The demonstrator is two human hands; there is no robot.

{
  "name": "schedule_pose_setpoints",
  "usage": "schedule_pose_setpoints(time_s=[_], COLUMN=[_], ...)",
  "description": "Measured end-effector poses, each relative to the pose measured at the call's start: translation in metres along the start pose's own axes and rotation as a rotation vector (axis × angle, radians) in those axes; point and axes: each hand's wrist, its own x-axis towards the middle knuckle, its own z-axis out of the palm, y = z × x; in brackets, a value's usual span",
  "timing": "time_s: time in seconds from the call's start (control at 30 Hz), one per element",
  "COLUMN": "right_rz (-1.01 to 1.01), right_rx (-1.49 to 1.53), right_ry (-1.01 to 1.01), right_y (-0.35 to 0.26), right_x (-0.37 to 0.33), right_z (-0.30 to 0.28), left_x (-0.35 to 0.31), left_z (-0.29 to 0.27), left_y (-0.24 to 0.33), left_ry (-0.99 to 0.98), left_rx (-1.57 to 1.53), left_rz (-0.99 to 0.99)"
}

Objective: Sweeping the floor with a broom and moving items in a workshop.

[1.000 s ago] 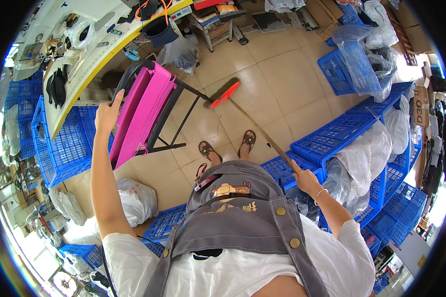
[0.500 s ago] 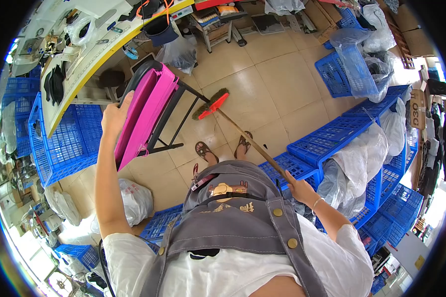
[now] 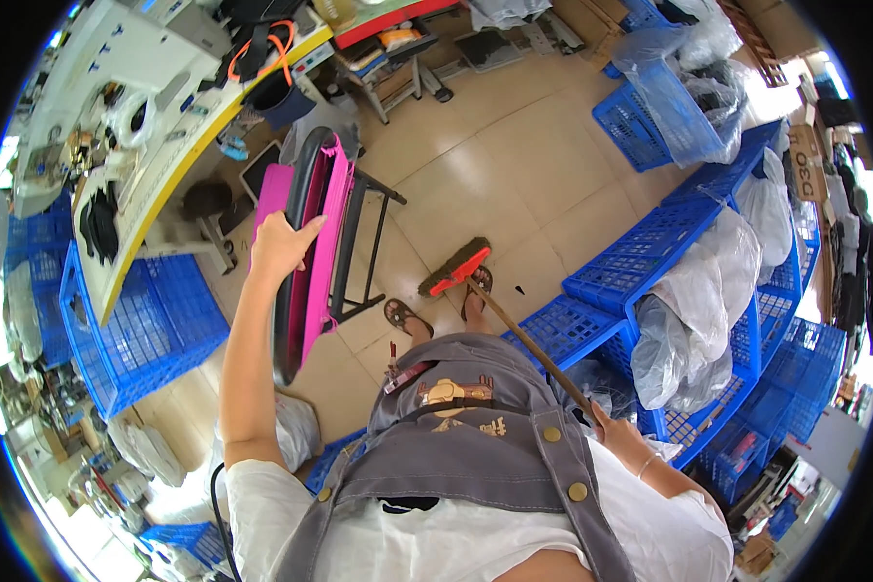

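Note:
My left hand (image 3: 283, 244) is closed over the top of what looks like a folding chair (image 3: 338, 238), with bright pink fabric, a black padded edge and black metal legs. The chair stands on edge to the left of my feet. In my right hand (image 3: 619, 435) is the wooden handle of a broom (image 3: 529, 341), gripped near its upper end. The broom's red head (image 3: 466, 264) with dark bristles rests on the floor just beyond my sandals. A small dark scrap (image 3: 520, 290) lies right of the broom head.
A workbench (image 3: 150, 209) with a yellow edge runs along the left, with a blue crate (image 3: 155, 320) by its near end. Blue crates (image 3: 650, 254) holding plastic bags (image 3: 713, 281) line the right. A white bag (image 3: 296, 427) sits behind the chair. Tiled floor (image 3: 475, 165) stretches ahead.
The broom head has been drawn back toward my feet and to the right, with my right hand moving lower. My left hand has shifted the chair rightward and turned it more upright.

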Motion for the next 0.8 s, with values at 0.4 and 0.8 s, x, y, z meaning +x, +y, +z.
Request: schedule_pose_setpoints(time_s=[0.4,0.8], right_rz=[0.022,0.097], right_rx=[0.187,0.396], right_ry=[0.323,0.259], right_y=[0.054,0.106], right_x=[0.065,0.069], right_z=[-0.020,0.036], left_x=[-0.014,-0.033], left_z=[-0.016,0.021], left_y=[0.047,0.162], left_ry=[0.048,-0.080], left_rx=[-0.353,-0.248], left_rz=[0.069,0.174])
